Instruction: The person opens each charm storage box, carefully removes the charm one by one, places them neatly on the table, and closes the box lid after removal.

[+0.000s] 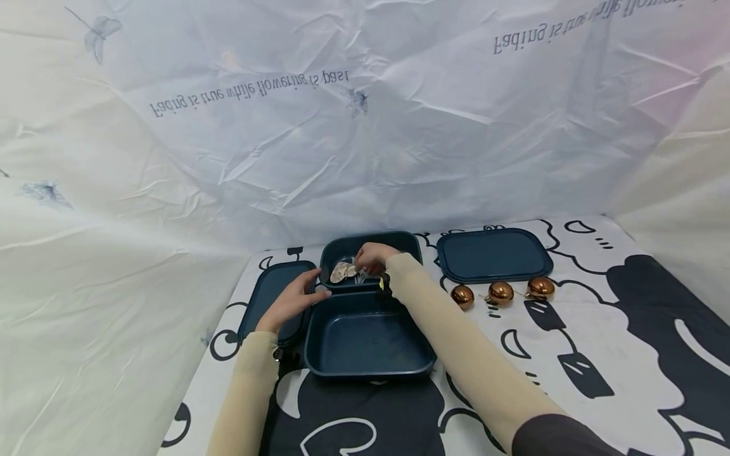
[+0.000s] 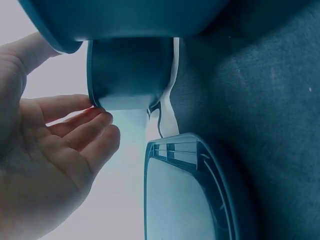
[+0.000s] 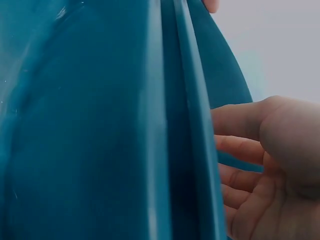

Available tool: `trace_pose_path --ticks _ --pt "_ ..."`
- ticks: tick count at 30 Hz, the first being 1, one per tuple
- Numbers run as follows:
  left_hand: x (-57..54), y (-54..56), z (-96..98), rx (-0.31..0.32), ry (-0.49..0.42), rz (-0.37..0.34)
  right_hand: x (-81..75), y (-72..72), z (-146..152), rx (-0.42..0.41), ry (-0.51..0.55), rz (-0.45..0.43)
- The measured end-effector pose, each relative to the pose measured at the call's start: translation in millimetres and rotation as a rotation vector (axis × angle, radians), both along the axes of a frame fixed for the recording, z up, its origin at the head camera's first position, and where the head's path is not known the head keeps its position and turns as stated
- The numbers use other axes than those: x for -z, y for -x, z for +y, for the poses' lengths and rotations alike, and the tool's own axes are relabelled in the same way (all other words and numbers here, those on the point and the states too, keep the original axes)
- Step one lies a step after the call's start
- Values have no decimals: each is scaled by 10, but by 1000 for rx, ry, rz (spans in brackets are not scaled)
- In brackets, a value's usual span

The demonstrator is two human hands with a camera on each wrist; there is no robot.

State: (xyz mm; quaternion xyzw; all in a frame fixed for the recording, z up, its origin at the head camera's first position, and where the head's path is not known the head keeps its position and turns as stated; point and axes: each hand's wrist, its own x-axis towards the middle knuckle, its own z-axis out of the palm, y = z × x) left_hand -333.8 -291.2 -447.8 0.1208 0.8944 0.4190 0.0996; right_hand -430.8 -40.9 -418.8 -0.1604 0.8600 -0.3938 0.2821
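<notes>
My left hand [image 1: 293, 299] has its fingers extended at the left side of the far dark blue bin [image 1: 399, 239]. In the left wrist view, fingertips of the left hand [image 2: 60, 130] touch that bin's rim. My right hand [image 1: 373, 256] reaches down into the far bin with bent fingers, beside a pale, patterned, flat item [image 1: 342, 272]. Whether it grips anything is hidden; in the right wrist view, the bin wall covers the fingertips of the right hand [image 3: 270, 165]. Below the right forearm lies the near dark blue bin [image 1: 371, 342], its bare floor visible.
A dark blue lid [image 1: 268, 285] lies left of the bins, partly under the left arm. Another lid [image 1: 493, 254] lies at the back right. Three shiny copper-coloured ball ornaments [image 1: 500, 293] sit in front of it. White sheeting [image 1: 342, 158] hangs behind the table.
</notes>
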Motion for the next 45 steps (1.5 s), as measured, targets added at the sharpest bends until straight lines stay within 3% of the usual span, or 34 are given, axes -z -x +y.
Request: trace_pose_path --ticks 11,19,26,34,40,45 --pt "-2 -8 -2 -3 10 8 50 40 -37 36 -42 80" --pt "-59 1 5 9 15 11 -6 37 -38 44 37 84" --pt "-37 28 8 18 -19 6 -29 5 -18 106 145 87" --pt "-35 9 6 17 -9 5 -26 26 -5 197 193 107" --pt "-52 1 9 14 -3 3 8 113 -16 248 274 64" --pt "-61 -1 13 6 -2 2 -28 86 -46 273 372 -11"
